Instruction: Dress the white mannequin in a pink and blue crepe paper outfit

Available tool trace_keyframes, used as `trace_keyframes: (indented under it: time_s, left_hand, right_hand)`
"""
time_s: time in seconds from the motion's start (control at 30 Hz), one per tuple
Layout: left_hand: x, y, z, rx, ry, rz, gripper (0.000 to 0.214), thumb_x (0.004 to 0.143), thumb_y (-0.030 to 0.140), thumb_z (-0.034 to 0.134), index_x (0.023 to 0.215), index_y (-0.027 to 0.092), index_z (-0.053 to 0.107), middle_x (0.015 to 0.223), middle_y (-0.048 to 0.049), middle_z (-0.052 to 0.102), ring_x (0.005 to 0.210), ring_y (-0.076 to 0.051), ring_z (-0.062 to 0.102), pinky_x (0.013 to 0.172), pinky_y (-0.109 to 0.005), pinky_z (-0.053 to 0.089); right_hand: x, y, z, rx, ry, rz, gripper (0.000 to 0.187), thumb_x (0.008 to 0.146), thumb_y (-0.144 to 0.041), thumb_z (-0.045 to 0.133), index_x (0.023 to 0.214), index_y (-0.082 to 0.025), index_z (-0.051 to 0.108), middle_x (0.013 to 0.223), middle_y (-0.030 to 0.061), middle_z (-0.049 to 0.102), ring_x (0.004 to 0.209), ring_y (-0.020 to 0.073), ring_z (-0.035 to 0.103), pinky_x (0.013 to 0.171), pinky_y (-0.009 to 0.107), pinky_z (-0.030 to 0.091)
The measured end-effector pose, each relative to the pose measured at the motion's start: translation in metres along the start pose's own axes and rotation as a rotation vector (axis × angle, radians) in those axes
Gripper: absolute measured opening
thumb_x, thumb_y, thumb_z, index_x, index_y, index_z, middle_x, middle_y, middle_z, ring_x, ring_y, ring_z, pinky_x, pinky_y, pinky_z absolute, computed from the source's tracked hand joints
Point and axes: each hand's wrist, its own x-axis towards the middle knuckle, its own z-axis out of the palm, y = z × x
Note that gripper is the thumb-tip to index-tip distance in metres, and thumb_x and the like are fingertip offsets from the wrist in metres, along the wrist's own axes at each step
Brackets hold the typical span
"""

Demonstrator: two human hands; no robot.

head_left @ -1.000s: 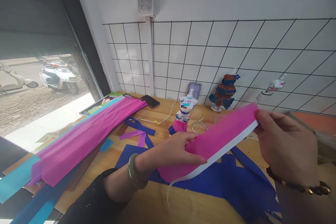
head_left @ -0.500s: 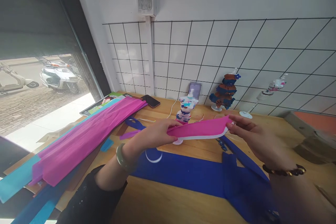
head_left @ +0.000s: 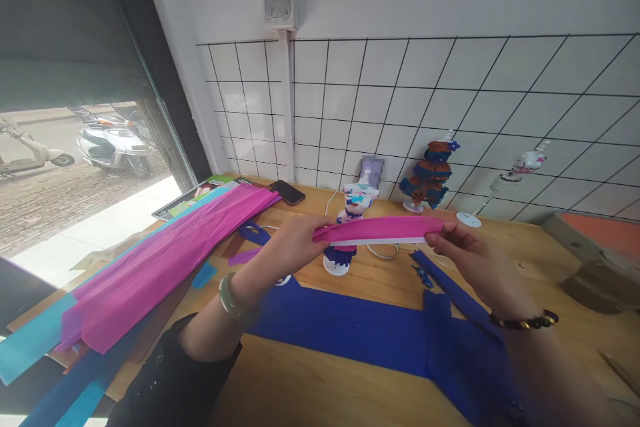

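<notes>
A pink crepe-paper strip (head_left: pixel 383 229) with a white band along its lower edge is stretched between my hands. My left hand (head_left: pixel 303 243) pinches its left end, and my right hand (head_left: pixel 457 247) pinches the right end. Just behind the strip stands a small mannequin figure (head_left: pixel 361 195) on a round white base. Its upper body is white with coloured patches, and dark blue ruffles show below the strip. The strip hides the figure's middle; I cannot tell whether they touch. Beneath my hands lies a wide dark blue strip (head_left: pixel 345 327).
Pink sheets (head_left: pixel 185 260) over blue ones lie at the left beside a phone (head_left: pixel 287 192). Blue scissors (head_left: pixel 255 233) rest behind my left hand. A blue-and-brown ruffled figure (head_left: pixel 430 177) and a thin white stand (head_left: pixel 469 219) are near the wall. A grey-and-orange box (head_left: pixel 600 233) sits at right.
The pink strip has risen slightly and is now pulled straighter, uncovering the figure's blue ruffles and base. My right hand has shifted a little left.
</notes>
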Motion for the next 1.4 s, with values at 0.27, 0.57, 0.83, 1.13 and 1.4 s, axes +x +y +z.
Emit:
trace_keyframes:
  time_s: [0.27,0.57,0.83,1.13,1.4]
  left_hand:
    - [0.0,0.001,-0.001,-0.02,-0.023,0.005,0.029,0.077,0.022,0.049,0.101,0.026,0.065,0.086,0.0027,0.067,0.077,-0.015,0.059,0.066,-0.023,0.04]
    - [0.0,0.0,0.001,0.027,-0.42,-0.059,0.022,0.072,0.032,0.055,0.085,0.02,0.067,0.072,0.0021,0.059,0.062,-0.011,0.051,0.049,-0.022,0.03]
    - [0.003,-0.005,0.018,0.075,-0.562,-0.026,0.014,0.067,0.029,0.057,0.073,0.018,0.063,0.069,0.0013,0.056,0.058,-0.011,0.047,0.048,-0.022,0.027]
    - [0.003,-0.016,0.043,0.055,-0.634,0.004,0.025,0.058,0.02,0.059,0.044,0.019,0.039,0.044,0.0045,0.036,0.043,-0.01,0.029,0.045,-0.027,0.021]
    - [0.005,-0.034,0.022,0.064,-0.614,-0.285,0.031,0.065,0.047,0.061,0.057,0.018,0.062,0.053,-0.0027,0.06,0.048,-0.015,0.054,0.048,-0.025,0.036]
  right_hand:
    - [0.001,0.004,-0.002,-0.026,-0.029,-0.052,0.037,0.067,-0.054,0.062,0.082,-0.021,0.064,0.075,0.0023,0.063,0.072,0.0177,0.058,0.066,0.029,0.048]
    - [0.016,0.038,-0.012,-0.126,-0.204,0.007,0.038,0.07,-0.05,0.061,0.089,-0.018,0.065,0.072,0.0042,0.066,0.067,0.0188,0.06,0.058,0.028,0.048]
    - [0.022,0.074,-0.005,-0.188,-0.377,0.107,0.023,0.067,-0.036,0.062,0.082,-0.02,0.068,0.056,-0.0003,0.063,0.051,0.0164,0.058,0.05,0.027,0.044]
    - [0.017,0.08,-0.009,-0.173,-0.415,0.131,0.026,0.065,-0.037,0.064,0.081,-0.017,0.068,0.065,0.0018,0.067,0.058,0.0177,0.061,0.055,0.029,0.047]
    - [-0.041,0.078,-0.018,0.012,-0.516,0.189,0.048,0.071,-0.055,0.062,0.099,-0.016,0.065,0.066,-0.0003,0.059,0.055,0.0117,0.053,0.053,0.024,0.045]
